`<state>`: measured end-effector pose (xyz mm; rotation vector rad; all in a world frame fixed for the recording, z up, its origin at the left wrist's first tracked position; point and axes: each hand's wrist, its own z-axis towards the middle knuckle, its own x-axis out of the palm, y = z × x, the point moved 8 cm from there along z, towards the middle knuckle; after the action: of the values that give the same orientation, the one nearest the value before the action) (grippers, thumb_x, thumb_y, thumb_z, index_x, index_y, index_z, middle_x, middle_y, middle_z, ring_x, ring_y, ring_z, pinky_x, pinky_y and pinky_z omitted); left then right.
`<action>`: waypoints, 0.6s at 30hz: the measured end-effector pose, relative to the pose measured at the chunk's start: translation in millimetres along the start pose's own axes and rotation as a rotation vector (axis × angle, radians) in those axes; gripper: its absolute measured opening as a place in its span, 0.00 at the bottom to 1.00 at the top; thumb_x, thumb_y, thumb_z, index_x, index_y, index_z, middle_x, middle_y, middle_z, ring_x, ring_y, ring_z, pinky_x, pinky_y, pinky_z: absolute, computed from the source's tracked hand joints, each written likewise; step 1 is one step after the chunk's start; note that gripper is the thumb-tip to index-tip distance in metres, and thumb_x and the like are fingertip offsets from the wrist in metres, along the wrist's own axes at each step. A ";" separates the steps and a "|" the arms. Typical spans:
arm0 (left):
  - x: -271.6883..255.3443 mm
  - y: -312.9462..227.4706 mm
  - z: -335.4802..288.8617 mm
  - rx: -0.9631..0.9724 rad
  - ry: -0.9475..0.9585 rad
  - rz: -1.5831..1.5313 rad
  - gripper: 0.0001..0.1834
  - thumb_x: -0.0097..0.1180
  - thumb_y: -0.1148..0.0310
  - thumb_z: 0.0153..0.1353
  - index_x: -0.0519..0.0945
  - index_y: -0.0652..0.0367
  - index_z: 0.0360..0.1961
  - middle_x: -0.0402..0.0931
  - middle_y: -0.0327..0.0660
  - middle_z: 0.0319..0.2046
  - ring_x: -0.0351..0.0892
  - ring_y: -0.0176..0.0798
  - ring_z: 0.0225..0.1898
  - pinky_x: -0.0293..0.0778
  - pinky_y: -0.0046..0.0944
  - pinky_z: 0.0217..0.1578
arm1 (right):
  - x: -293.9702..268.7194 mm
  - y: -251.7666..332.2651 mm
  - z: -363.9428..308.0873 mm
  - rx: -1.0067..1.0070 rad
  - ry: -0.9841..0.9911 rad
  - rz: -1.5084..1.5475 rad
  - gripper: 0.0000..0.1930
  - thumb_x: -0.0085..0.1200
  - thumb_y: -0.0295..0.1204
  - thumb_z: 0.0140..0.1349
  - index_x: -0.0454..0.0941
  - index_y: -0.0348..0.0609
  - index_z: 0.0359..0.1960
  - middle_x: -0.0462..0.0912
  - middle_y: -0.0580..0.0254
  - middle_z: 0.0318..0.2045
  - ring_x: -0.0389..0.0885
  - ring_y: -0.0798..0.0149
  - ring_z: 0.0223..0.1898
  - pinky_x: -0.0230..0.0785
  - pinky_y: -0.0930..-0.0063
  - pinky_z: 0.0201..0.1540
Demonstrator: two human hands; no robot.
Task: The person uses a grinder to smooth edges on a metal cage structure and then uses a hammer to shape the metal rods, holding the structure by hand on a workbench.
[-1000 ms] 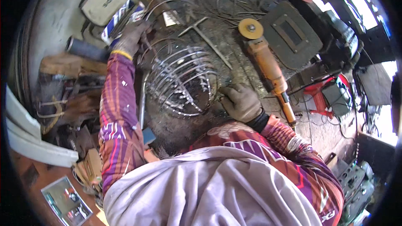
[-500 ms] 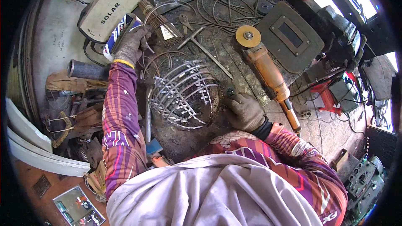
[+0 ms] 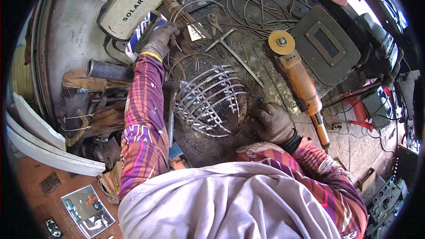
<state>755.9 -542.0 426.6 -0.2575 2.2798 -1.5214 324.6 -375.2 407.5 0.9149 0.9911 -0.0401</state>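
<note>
At the head view's upper left, the left hand [image 3: 160,40] is right by a blue-and-white box [image 3: 134,40] of rods [image 3: 149,32]; beside the ribbed metal cage [image 3: 201,95] on the table [image 3: 276,82], the right hand [image 3: 273,123] is curled (whether either grip holds anything, I cannot tell).

Hidden fingers, cropped cloth
Toward eleven o'clock, I can't tell what the gloved left hand [image 3: 158,42] grips; it partly covers a blue-and-white box [image 3: 135,40]. At four, the gloved right hand's [image 3: 273,124] fingertips are tucked from sight. At six, pale cloth [image 3: 234,199] runs out of view.
</note>
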 end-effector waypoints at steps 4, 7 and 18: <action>-16.6 -6.4 24.9 0.013 0.005 0.073 0.11 0.63 0.65 0.67 0.85 0.57 0.47 0.80 0.34 0.31 0.71 0.27 0.24 0.68 0.30 0.24 | -1.4 2.3 2.7 -0.012 -0.011 0.007 0.17 0.66 0.37 0.57 0.85 0.47 0.48 0.80 0.54 0.36 0.82 0.47 0.37 0.76 0.53 0.37; -36.6 -16.3 49.1 0.043 -0.034 0.169 0.09 0.64 0.66 0.64 0.85 0.55 0.43 0.79 0.33 0.29 0.70 0.28 0.24 0.68 0.31 0.24 | -2.9 6.7 4.6 -0.068 -0.040 0.020 0.16 0.67 0.35 0.56 0.85 0.47 0.46 0.80 0.54 0.36 0.82 0.47 0.36 0.77 0.53 0.37; -36.1 -69.6 66.1 0.041 0.107 0.252 0.11 0.63 0.59 0.69 0.84 0.53 0.46 0.75 0.28 0.28 0.64 0.24 0.23 0.62 0.29 0.23 | -5.1 6.1 4.2 -0.070 -0.110 0.031 0.17 0.67 0.34 0.54 0.85 0.49 0.47 0.82 0.57 0.37 0.83 0.48 0.36 0.78 0.55 0.36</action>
<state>811.8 -612.5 475.8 0.1222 2.2577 -1.4795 327.1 -375.9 416.1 0.8550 0.8708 -0.0298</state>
